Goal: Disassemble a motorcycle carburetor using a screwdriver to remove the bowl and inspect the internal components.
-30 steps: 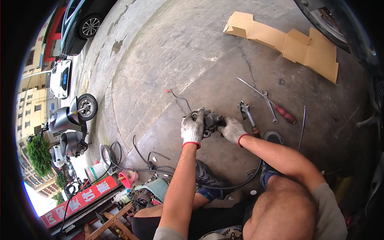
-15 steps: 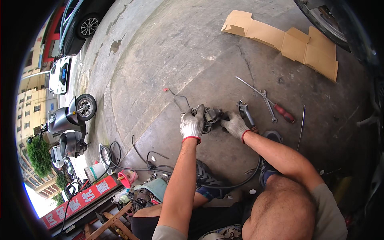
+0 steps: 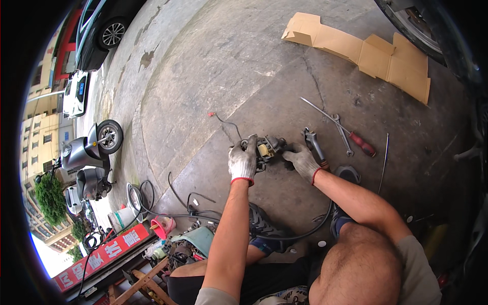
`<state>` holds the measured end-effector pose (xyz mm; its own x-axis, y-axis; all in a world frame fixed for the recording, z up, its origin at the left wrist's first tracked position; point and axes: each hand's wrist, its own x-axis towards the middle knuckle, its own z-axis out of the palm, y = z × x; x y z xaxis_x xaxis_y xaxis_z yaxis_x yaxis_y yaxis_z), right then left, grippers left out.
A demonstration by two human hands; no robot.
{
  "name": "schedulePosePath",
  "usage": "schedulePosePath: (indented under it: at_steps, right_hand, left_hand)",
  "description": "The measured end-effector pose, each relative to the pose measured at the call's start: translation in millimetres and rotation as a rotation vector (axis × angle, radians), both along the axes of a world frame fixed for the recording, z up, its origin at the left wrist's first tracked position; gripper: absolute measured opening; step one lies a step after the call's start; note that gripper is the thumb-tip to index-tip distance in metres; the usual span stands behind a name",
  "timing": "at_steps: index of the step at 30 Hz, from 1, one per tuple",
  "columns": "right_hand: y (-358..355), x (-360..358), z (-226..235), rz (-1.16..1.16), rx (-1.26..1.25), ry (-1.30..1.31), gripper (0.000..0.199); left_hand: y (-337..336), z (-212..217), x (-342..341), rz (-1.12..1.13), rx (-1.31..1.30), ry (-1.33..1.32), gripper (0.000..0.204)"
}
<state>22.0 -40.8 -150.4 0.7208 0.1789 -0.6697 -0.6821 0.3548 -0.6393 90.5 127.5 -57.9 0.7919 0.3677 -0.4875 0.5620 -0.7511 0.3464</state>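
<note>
A dark metal carburetor (image 3: 265,149) is held just above the concrete, with a yellowish part showing in its middle. My left hand (image 3: 242,160), in a dirty white glove with a red cuff, is closed around its left end. My right hand (image 3: 301,160), gloved alike, has its fingers curled at the right end; its fingertips are partly hidden. A thin black wire with a red connector (image 3: 211,115) trails from the carburetor across the ground. Close beside my right hand lies an air blow gun (image 3: 313,144), its grey body pointing away from me.
Right of the blow gun lie a wrench (image 3: 343,136), a red-handled screwdriver (image 3: 362,144) and a thin metal rod (image 3: 384,162). Flattened cardboard (image 3: 373,57) lies farther off. A black hose (image 3: 300,237) curves past my feet. At left are a pink bucket (image 3: 161,226) and a parked scooter (image 3: 84,152).
The carburetor has been turned between my hands, bringing the yellowish part into view. My hands have shifted only slightly.
</note>
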Motion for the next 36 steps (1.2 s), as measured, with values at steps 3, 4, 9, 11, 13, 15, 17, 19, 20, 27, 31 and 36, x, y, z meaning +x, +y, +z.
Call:
schedulePosePath:
  at_steps: [3,4,9,11,13,15,17,19,20,27,31,36]
  right_hand:
    - [-2.1,-7.2,-0.5,-0.066,0.097,0.055,0.023]
    - [-4.3,-9.7,-1.4,-0.099,0.131,0.068,0.021]
    - [-12.9,-20.1,-12.3,-0.154,0.300,0.136,0.016]
    - [-12.9,-21.7,-14.5,-0.171,0.356,0.159,0.016]
    - [-14.9,-23.1,-19.6,-0.186,0.458,0.265,0.019]
    - [-14.3,-23.2,-22.7,-0.211,0.489,0.292,0.020]
    - [-12.7,-22.8,-23.6,-0.234,0.522,0.320,0.021]
    - [-15.5,-22.2,-25.2,-0.261,0.583,0.348,0.020]
    - [-17.2,-21.8,-26.0,-0.262,0.581,0.348,0.020]
    - [-18.8,-19.9,-20.3,-0.252,0.612,0.380,0.017]
    - [-18.0,-18.9,-17.7,-0.243,0.612,0.390,0.017]
    - [-17.1,-22.7,-23.0,-0.266,0.607,0.392,0.019]
  left_hand:
    - [11.4,-7.1,-0.3,0.029,-0.038,-0.050,0.061]
    - [10.6,-5.3,-0.7,0.027,-0.039,-0.048,0.061]
    - [18.5,-7.9,-3.0,0.107,-0.159,-0.071,0.057]
    - [25.8,-12.5,-5.0,0.140,-0.183,-0.074,0.059]
    - [26.4,-15.0,-5.6,0.138,-0.170,-0.076,0.059]
    - [28.8,-18.8,-5.0,0.139,-0.172,-0.078,0.059]
    - [33.3,-21.2,-6.1,0.140,-0.169,-0.081,0.059]
    - [29.3,-20.0,-6.7,0.136,-0.179,-0.083,0.059]
    - [27.5,-19.4,-6.2,0.134,-0.181,-0.082,0.059]
    - [28.2,-18.1,-7.3,0.127,-0.189,-0.091,0.057]
    - [33.2,-21.0,-8.7,0.139,-0.200,-0.112,0.056]
    - [31.4,-20.1,-11.5,0.144,-0.253,-0.158,0.055]
